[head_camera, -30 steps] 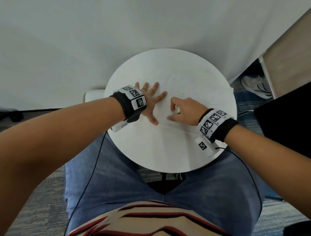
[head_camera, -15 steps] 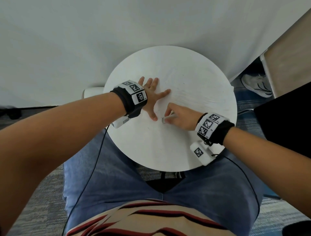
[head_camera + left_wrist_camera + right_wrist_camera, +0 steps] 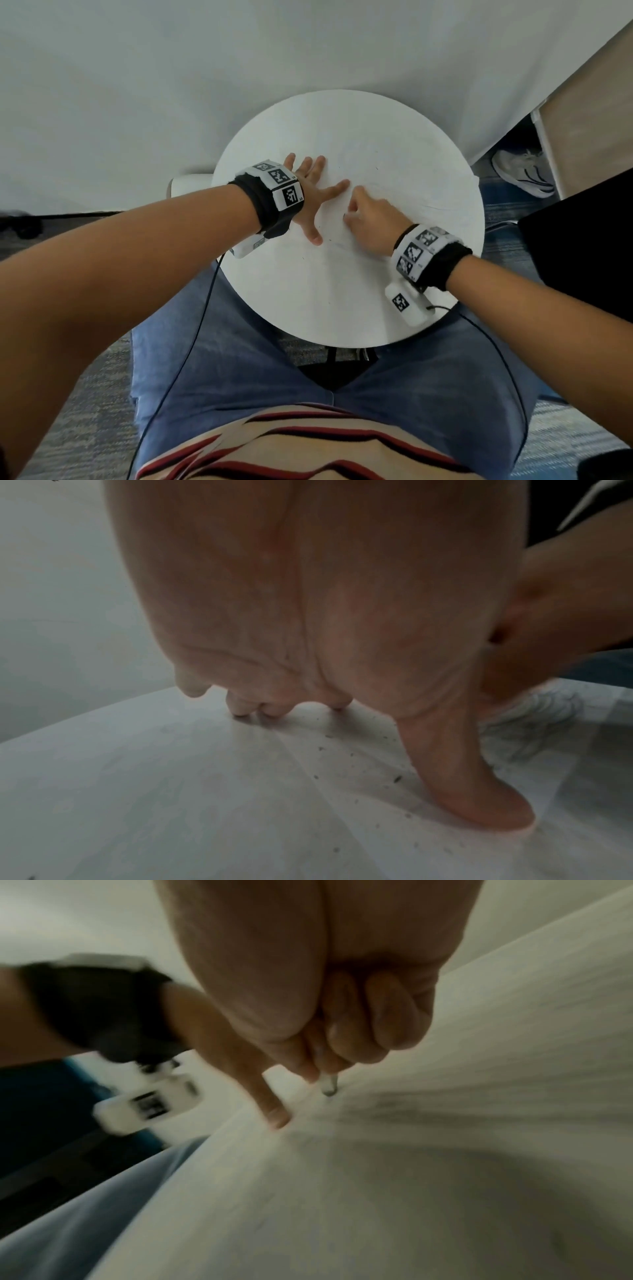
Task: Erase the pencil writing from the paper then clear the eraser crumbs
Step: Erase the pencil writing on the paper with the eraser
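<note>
**Two hands, one rubbing stroke**

Both hands work mid-table. Nearest us, our right hand (image 3: 371, 219) pinches the eraser (image 3: 328, 1086), tip on the paper (image 3: 394, 164): we should rub short and light. Just beyond, our left hand (image 3: 313, 195) lies spread flat, pinning the sheet; crumbs (image 3: 397, 779) lie beside its thumb.

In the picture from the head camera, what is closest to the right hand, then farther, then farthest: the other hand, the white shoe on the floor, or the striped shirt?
From the right hand, which holds the eraser:
1. Left hand, just beside it on the paper, fingers spread flat.
2. White shoe, on the floor past the table's right edge.
3. Striped shirt, at the bottom of the picture, below the jeans.
</note>
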Tool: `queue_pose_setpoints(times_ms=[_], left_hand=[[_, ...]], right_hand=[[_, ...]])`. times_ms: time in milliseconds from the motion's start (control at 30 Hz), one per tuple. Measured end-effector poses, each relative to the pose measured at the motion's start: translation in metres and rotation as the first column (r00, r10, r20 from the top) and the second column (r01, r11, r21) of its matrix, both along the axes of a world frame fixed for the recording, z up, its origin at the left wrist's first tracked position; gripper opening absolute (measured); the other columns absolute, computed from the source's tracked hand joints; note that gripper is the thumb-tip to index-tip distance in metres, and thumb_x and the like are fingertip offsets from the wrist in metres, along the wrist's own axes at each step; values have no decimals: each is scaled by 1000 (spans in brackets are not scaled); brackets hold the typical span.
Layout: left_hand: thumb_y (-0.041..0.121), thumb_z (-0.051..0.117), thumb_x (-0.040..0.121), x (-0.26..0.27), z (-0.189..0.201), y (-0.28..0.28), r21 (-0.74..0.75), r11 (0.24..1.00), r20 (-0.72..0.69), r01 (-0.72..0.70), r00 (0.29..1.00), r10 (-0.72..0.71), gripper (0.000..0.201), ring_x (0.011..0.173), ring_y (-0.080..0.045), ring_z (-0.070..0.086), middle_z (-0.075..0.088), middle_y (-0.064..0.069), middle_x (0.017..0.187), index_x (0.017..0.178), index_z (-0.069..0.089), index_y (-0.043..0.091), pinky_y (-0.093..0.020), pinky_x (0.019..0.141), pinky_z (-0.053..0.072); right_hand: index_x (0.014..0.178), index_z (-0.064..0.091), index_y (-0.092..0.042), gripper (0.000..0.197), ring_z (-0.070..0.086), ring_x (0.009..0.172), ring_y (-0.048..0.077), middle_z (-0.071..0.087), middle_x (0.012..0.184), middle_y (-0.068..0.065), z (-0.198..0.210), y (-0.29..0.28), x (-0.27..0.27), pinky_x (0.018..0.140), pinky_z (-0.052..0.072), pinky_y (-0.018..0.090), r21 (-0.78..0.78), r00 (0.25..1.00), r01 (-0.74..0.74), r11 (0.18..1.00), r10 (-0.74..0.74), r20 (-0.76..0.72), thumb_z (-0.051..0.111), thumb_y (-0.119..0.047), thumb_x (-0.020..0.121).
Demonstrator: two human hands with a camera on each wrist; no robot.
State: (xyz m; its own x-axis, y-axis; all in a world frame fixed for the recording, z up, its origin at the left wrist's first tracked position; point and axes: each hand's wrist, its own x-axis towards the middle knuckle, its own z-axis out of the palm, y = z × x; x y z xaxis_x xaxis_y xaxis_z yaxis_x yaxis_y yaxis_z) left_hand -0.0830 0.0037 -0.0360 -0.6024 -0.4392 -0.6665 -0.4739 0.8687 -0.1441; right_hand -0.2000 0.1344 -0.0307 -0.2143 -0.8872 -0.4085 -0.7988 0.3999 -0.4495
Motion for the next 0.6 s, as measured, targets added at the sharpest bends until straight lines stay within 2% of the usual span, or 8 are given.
queue_pose_setpoints(times_ms=[100,233,267,333,400,467,533,600], left_hand=[[78,71,69,0,0,0,6,1000,4,13,1000,-13,134,152,-39,-23,-34,-19,160,151,-29,45,-65,118,-12],[79,71,69,0,-1,0,3,1000,6,12,1000,-12,134,152,-38,-23,-35,-19,160,151,-30,44,-65,119,-12],[79,71,69,0,-1,0,1,1000,6,11,1000,-11,134,152,-39,-22,-34,-19,161,151,-29,44,-65,119,-12],[80,71,69,1,-1,0,-2,1000,5,19,1000,-19,134,152,-40,-21,-33,-19,161,152,-28,44,-66,118,-11],[80,70,69,0,-1,0,-1,1000,5,30,1000,-30,134,152,-41,-21,-33,-19,161,152,-28,45,-66,118,-11],[78,71,69,0,0,1,0,1000,7,27,1000,-27,134,152,-41,-21,-33,-19,161,152,-28,45,-66,118,-11],[77,72,69,0,0,1,3,1000,5,16,1000,-16,134,152,-40,-21,-34,-19,161,152,-28,44,-66,118,-11],[77,73,69,0,0,0,2,1000,2,13,1000,-13,135,152,-40,-21,-34,-19,161,152,-28,44,-66,118,-11]], right_hand=[[104,44,-19,15,57,75,19,58,83,0,-1,9,9,60,39,32,129,979,-191,973,180,93,48,-31,97],[105,46,-18,16,55,75,15,57,84,-3,5,-12,-6,60,37,31,-10,999,31,999,-31,10,50,-30,95],[109,44,-17,17,55,72,16,57,83,-2,5,-9,-1,58,36,30,-22,1000,19,1000,-19,12,48,-28,97],[112,42,-16,16,58,72,19,60,84,1,-1,4,15,57,36,29,26,990,-133,991,132,55,45,-27,99],[106,43,-19,14,60,76,20,64,89,3,-4,10,19,62,39,30,86,967,-244,966,236,97,48,-30,99],[104,46,-22,17,59,80,17,63,91,1,-2,-1,6,65,40,31,81,989,-139,987,134,66,51,-35,95],[105,46,-21,18,58,79,16,61,88,-1,0,-8,-2,61,38,28,27,998,18,999,-20,53,50,-35,94],[108,44,-18,17,58,75,19,60,86,0,-4,-1,7,55,36,25,-4,999,-3,1000,3,46,46,-31,98]])
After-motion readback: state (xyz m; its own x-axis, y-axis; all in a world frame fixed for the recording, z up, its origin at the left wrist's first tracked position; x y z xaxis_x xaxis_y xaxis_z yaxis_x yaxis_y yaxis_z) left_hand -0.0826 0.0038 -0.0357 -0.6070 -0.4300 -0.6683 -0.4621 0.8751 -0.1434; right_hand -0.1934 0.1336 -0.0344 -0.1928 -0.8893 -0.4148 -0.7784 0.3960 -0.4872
